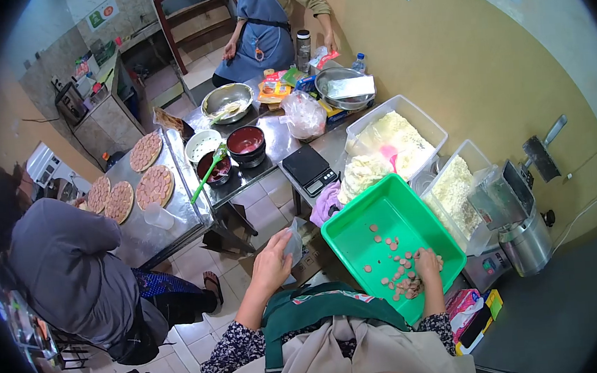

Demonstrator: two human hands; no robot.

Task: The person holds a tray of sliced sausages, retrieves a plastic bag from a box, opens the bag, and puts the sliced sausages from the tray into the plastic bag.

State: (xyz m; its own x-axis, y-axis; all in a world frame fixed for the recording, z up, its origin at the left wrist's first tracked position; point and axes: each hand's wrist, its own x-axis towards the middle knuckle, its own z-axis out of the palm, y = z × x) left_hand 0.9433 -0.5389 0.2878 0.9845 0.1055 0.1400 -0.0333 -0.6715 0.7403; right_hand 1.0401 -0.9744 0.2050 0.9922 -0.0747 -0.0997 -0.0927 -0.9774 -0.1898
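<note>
My left hand (271,264) is closed around a translucent plastic bag (293,245), held out to the left of a green tub (345,240). Inside the tub, my right hand (428,266) reaches down to the bottom at the right side. Its fingers are bent round some pinkish sausage slices, partly hidden by the hand. More round sausage slices (398,277) lie scattered on the tub's floor, thickest beside and below that hand.
Two clear bins of grated cheese (413,132) (457,191) stand behind the tub, near a black scale (309,171). On the left table, a person in grey (65,254) stands by several topped pizzas (155,186). Another person (258,32) wears a blue apron.
</note>
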